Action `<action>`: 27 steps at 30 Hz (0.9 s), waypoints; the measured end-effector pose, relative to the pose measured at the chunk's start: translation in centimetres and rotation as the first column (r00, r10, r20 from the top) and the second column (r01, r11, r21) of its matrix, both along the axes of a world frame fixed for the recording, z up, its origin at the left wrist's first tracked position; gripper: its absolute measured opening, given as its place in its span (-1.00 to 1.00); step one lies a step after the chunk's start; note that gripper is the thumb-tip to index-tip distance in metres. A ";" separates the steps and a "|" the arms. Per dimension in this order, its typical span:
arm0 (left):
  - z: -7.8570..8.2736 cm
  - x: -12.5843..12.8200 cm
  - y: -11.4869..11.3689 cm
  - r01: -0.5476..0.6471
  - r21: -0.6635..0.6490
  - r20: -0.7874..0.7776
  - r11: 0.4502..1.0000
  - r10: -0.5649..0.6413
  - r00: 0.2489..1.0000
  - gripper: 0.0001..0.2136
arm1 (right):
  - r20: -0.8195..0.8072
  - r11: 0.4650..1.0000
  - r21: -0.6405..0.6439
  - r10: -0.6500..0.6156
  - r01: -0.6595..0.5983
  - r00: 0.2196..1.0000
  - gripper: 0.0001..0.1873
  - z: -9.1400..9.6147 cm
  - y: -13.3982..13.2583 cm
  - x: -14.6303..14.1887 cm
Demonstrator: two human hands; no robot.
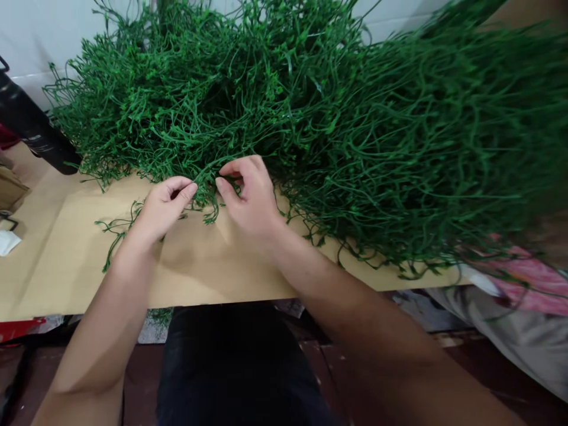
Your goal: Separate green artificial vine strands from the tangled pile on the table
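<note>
A big heap of green plastic sprigs point(310, 112) covers the back and right of a cardboard-topped table point(213, 266). My left hand point(164, 204) and my right hand point(248, 198) meet at the heap's front edge. Each pinches the same thin green sprig point(207, 177) between thumb and fingers, the left at one end, the right at the other. A few loose sprigs point(116, 228) lie on the cardboard beside my left wrist.
A black cylinder point(31, 127) leans at the far left by a white wall point(35, 35). A white scrap point(6, 241) lies at the left edge. Pink and grey cloth point(528, 284) hangs at the right. My dark-clothed lap point(235, 367) is below the table edge.
</note>
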State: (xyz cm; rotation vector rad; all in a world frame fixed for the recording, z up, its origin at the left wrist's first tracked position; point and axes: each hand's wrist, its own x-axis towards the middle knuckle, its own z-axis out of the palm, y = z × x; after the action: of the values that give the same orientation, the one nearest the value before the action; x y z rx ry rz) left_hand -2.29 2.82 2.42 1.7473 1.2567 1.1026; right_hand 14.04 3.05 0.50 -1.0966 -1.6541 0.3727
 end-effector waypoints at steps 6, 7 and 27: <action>-0.8 0.2 0.8 -0.085 0.063 0.071 0.994 0.080 0.994 -0.83 | 0.292 0.964 0.265 -0.080 0.000 0.953 -0.80 0.0 -2.7 -0.7; -0.9 0.3 0.8 -0.089 0.070 0.077 0.994 0.084 0.993 -0.83 | 0.323 0.964 0.264 -0.078 -0.010 0.943 -0.79 -0.1 -2.8 -0.9; 0.2 1.7 -0.3 0.051 -0.193 0.311 0.980 0.012 0.950 -0.91 | 0.299 0.965 0.247 0.014 -0.092 0.954 -0.88 -0.8 -1.9 -0.9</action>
State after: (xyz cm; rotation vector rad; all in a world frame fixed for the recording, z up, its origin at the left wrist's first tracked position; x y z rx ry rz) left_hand -0.60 2.50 2.59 1.3727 1.1093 1.1464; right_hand 13.14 1.18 -0.27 -0.9437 -1.9371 0.0213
